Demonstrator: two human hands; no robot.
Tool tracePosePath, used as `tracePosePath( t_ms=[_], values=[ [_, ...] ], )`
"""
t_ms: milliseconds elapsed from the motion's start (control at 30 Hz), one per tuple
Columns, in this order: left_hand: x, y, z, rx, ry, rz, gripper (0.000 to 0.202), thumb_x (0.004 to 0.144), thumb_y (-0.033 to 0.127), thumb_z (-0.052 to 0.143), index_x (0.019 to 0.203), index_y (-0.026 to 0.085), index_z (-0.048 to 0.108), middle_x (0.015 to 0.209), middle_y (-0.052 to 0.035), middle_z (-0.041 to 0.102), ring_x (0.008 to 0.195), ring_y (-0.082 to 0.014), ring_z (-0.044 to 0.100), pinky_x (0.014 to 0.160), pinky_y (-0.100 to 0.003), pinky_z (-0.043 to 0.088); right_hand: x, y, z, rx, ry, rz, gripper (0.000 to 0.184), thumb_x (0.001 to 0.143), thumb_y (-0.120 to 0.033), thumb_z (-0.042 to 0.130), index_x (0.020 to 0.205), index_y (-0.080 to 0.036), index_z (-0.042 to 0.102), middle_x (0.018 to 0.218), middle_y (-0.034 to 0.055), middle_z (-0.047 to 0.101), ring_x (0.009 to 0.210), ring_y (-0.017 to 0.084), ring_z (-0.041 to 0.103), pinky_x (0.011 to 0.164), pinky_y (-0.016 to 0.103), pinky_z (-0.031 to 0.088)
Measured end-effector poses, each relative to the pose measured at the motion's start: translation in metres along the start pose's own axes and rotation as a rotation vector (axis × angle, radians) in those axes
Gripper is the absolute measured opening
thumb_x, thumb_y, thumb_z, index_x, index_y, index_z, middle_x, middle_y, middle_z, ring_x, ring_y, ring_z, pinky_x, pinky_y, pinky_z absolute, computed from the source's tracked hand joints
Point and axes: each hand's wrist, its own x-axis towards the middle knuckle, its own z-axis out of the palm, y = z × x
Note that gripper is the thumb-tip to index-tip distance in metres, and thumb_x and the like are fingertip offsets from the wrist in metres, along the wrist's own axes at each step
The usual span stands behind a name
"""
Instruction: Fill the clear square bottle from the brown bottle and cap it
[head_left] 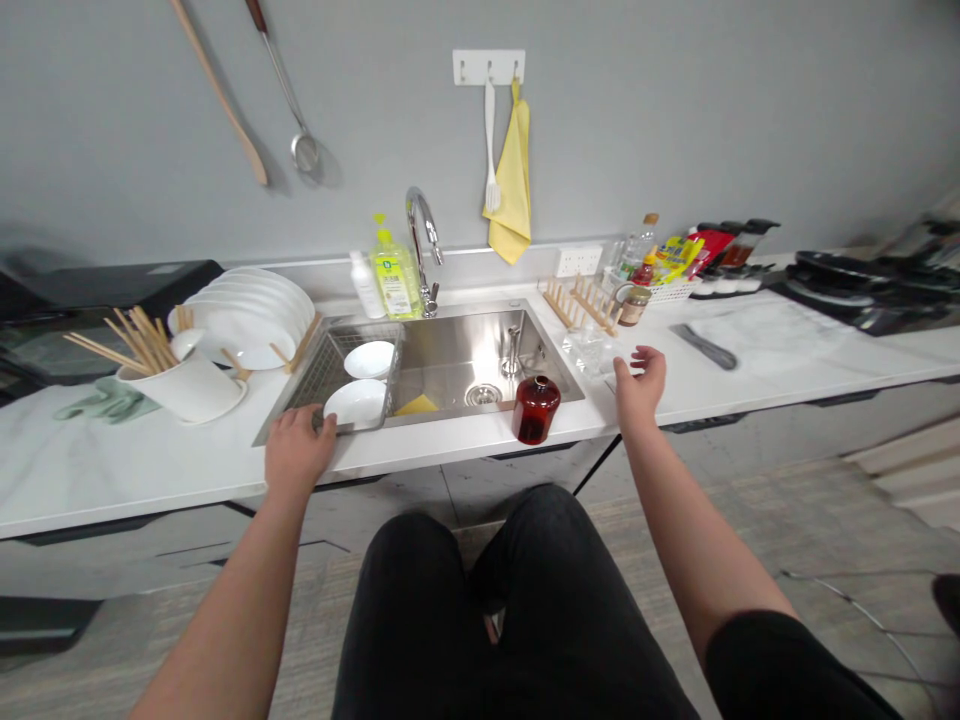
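My left hand (298,450) rests on the front corner of the wire drain basket (315,375) set in the sink (465,355), fingers curled over its rim. Two white bowls (360,385) lie in the basket. My right hand (640,385) hovers open over the counter, right of the sink, fingers spread, just in front of a clear glass (592,352). A dark red jar (535,408) stands on the counter edge between my hands, nearer the right one. A yellow sponge (417,405) lies in the sink basin.
Stacked white plates (247,315) and a white holder of wooden chopsticks (180,380) stand left of the sink. Dish soap (395,275) and the tap (421,240) are behind it. A wooden rack (581,300), bottles and a knife (703,346) lie to the right.
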Motion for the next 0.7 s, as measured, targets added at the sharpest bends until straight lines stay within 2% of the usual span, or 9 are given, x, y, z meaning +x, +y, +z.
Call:
tracePosePath(
  t_ms=[67,133,200,300,367,433,533,633,700],
  values=[
    [0.000,-0.001,0.001,0.001,0.001,0.000,0.058,0.109,0.055,0.048,0.136,0.012,0.076,0.140,-0.0281,0.079,0.140,-0.0470,0.068,0.127,-0.063,0.048,0.004,0.009,0.004,-0.048,-0.011,0.029,0.074,0.087,-0.049,0.072,0.153,-0.022,0.053,0.154,0.0200,0.062,0.132,0.037,0.066,0.113,0.056,0.057],
    [0.000,-0.001,0.001,0.001,0.000,0.007,0.058,0.109,0.055,0.048,0.136,0.012,0.076,0.140,-0.0284,0.079,0.140,-0.0468,0.068,0.127,-0.063,0.048,0.008,0.013,0.008,-0.058,-0.076,0.062,0.091,0.084,-0.049,0.078,0.164,-0.020,0.045,0.166,0.0241,0.054,0.144,0.040,0.061,0.120,0.059,0.053],
    [0.001,-0.002,0.001,0.004,-0.001,0.015,0.058,0.109,0.055,0.048,0.136,0.012,0.077,0.140,-0.0287,0.079,0.139,-0.0470,0.069,0.127,-0.063,0.048,0.010,0.013,0.012,-0.053,-0.159,0.073,0.107,0.079,-0.052,0.086,0.169,-0.016,0.041,0.170,0.0280,0.051,0.150,0.042,0.058,0.126,0.059,0.050],
    [0.001,-0.002,0.001,0.005,-0.001,0.017,0.059,0.108,0.055,0.049,0.136,0.011,0.077,0.140,-0.0296,0.078,0.140,-0.0475,0.068,0.128,-0.063,0.048,0.014,0.008,0.018,-0.086,-0.253,0.088,0.121,0.073,-0.059,0.096,0.170,-0.013,0.041,0.163,0.0301,0.060,0.149,0.043,0.061,0.126,0.056,0.050],
    [0.001,-0.002,0.001,-0.003,-0.001,0.011,0.060,0.108,0.056,0.049,0.136,0.011,0.077,0.140,-0.0293,0.079,0.140,-0.0472,0.068,0.128,-0.062,0.048,0.016,0.004,0.021,-0.145,-0.280,0.125,0.116,0.071,-0.062,0.098,0.165,-0.016,0.048,0.152,0.0268,0.070,0.141,0.042,0.068,0.121,0.055,0.054],
    [0.001,-0.002,0.001,-0.011,0.004,0.007,0.060,0.108,0.056,0.049,0.137,0.012,0.077,0.139,-0.0284,0.079,0.141,-0.0465,0.068,0.128,-0.061,0.048,0.017,0.001,0.021,-0.206,-0.283,0.163,0.103,0.069,-0.062,0.098,0.154,-0.019,0.058,0.140,0.0223,0.078,0.130,0.042,0.073,0.115,0.054,0.057],
    [0.000,0.000,0.001,-0.011,0.015,0.009,0.062,0.108,0.057,0.047,0.136,0.011,0.077,0.140,-0.0291,0.079,0.140,-0.0472,0.068,0.128,-0.062,0.048,0.016,-0.003,0.018,-0.239,-0.236,0.199,0.088,0.065,-0.063,0.097,0.136,-0.021,0.066,0.128,0.0189,0.082,0.120,0.040,0.076,0.110,0.053,0.060],
    [-0.001,0.003,-0.002,-0.006,0.010,0.004,0.065,0.107,0.057,0.045,0.135,0.009,0.077,0.141,-0.0311,0.078,0.138,-0.0491,0.068,0.126,-0.064,0.049,0.009,-0.005,0.005,-0.170,-0.165,0.207,0.087,0.062,-0.067,0.096,0.131,-0.022,0.066,0.127,0.0180,0.081,0.118,0.040,0.076,0.110,0.054,0.060],
    [-0.001,0.005,-0.004,-0.010,0.004,-0.002,0.065,0.106,0.057,0.046,0.135,0.008,0.078,0.140,-0.0313,0.078,0.138,-0.0492,0.068,0.126,-0.063,0.049,-0.002,-0.006,-0.011,-0.095,-0.150,0.209,0.092,0.059,-0.069,0.097,0.131,-0.022,0.065,0.126,0.0170,0.081,0.116,0.039,0.076,0.110,0.056,0.060]
  ],
)
